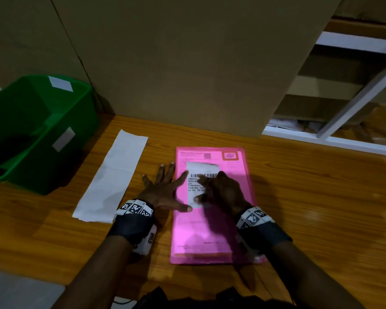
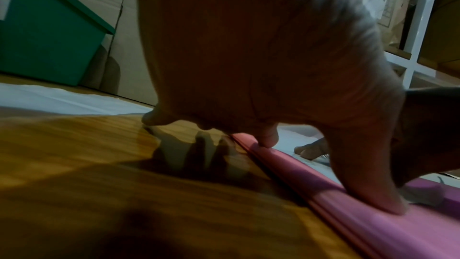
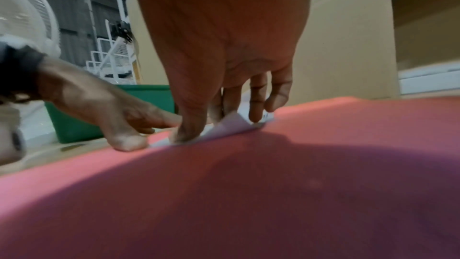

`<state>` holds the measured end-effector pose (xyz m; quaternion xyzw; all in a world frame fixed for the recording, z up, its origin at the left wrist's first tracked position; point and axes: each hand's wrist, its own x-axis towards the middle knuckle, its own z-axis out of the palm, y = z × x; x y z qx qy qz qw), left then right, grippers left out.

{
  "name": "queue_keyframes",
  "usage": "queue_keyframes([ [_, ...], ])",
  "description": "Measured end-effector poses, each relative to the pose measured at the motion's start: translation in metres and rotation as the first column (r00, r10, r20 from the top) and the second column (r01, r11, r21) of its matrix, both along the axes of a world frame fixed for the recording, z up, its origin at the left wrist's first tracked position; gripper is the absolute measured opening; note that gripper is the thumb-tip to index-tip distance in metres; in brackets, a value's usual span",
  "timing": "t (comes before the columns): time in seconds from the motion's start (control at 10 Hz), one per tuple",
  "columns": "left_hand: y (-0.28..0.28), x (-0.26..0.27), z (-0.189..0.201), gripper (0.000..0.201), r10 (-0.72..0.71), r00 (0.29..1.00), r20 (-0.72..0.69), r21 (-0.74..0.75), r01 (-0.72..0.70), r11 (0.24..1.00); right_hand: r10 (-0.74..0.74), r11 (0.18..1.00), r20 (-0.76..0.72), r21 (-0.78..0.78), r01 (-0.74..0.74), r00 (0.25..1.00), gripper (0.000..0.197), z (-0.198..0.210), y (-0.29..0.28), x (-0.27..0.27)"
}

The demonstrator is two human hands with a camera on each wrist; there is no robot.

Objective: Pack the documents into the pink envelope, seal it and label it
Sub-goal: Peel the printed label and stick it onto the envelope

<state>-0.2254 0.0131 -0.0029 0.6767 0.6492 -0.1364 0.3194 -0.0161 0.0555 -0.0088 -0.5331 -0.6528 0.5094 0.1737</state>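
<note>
The pink envelope (image 1: 212, 206) lies flat on the wooden table, its near end closed. A white barcode label (image 1: 195, 184) sits on its upper half. My left hand (image 1: 165, 190) is spread flat, with the thumb (image 2: 385, 200) and index finger on the envelope's left edge and the other fingers on the table. My right hand (image 1: 216, 190) presses the label with straight fingers and thumb. In the right wrist view one part of the label (image 3: 231, 125) still curls up between my thumb and fingers. No documents show outside the envelope.
A long white backing strip (image 1: 114, 177) lies left of the envelope. A green bin (image 1: 36, 130) stands at the far left. A large cardboard box (image 1: 187, 63) rises right behind the envelope, with a white shelf frame (image 1: 354, 103) to its right.
</note>
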Motion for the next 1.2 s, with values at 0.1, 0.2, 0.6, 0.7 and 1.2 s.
queue_keyframes([
  [0.1, 0.002, -0.001, -0.001, 0.128, -0.003, 1.0, -0.019, -0.02, 0.002, 1.0, 0.142, 0.853, 0.521, 0.367, -0.371, 0.841, 0.051, 0.011, -0.006, -0.008],
  [0.2, 0.003, -0.001, 0.0, 0.127, 0.007, 0.999, -0.039, -0.021, -0.008, 1.0, 0.201, 0.76, 0.761, 0.276, -0.588, 0.617, 0.058, 0.018, -0.008, -0.012],
  [0.6, 0.003, 0.003, 0.004, 0.111, 0.013, 0.993, -0.118, -0.005, -0.014, 1.0, 0.103, 0.818, 0.748, 0.311, -0.484, 0.655, 0.06, 0.027, -0.015, 0.044],
  [0.7, 0.002, 0.009, 0.006, 0.114, 0.018, 0.986, -0.165, 0.016, -0.016, 1.0, 0.032, 0.859, 0.721, 0.334, -0.388, 0.692, 0.05, 0.023, -0.009, 0.046],
  [1.2, 0.016, 0.015, 0.02, 0.148, -0.081, 0.97, -0.229, 0.101, 0.107, 0.989, 0.339, 0.864, 0.653, 0.068, -0.498, 0.677, 0.069, 0.038, 0.035, 0.024],
])
